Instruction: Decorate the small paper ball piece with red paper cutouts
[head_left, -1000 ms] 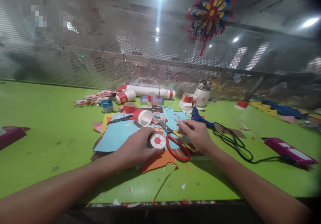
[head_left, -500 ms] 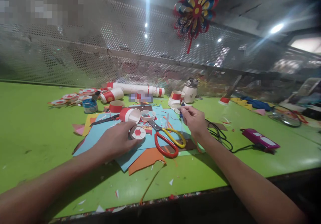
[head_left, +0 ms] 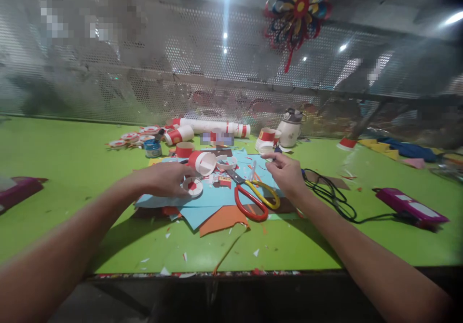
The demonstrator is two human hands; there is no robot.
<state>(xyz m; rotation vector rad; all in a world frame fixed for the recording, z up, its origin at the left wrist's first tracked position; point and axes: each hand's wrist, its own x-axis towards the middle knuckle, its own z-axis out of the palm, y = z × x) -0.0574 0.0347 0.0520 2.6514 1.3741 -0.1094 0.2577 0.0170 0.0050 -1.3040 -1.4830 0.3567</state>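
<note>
Fingers (head_left: pixel 270 157) of the right hand (head_left: pixel 287 176) seemingly pinch something hidden; left hand (head_left: pixel 162 178) covers the paper disc (head_left: pixel 193 186).

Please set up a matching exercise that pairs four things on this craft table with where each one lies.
Things:
1. scissors
2. round red and white disc
3. small blue jar
4. purple case

Places:
A. far right, at the end of the black cable
B. under the fingertips of the left hand
C. far left of the pile, beside the flat round pieces
D. on the blue paper, just left of the right hand

Pairs: 1-D, 2-B, 3-C, 4-A
</note>
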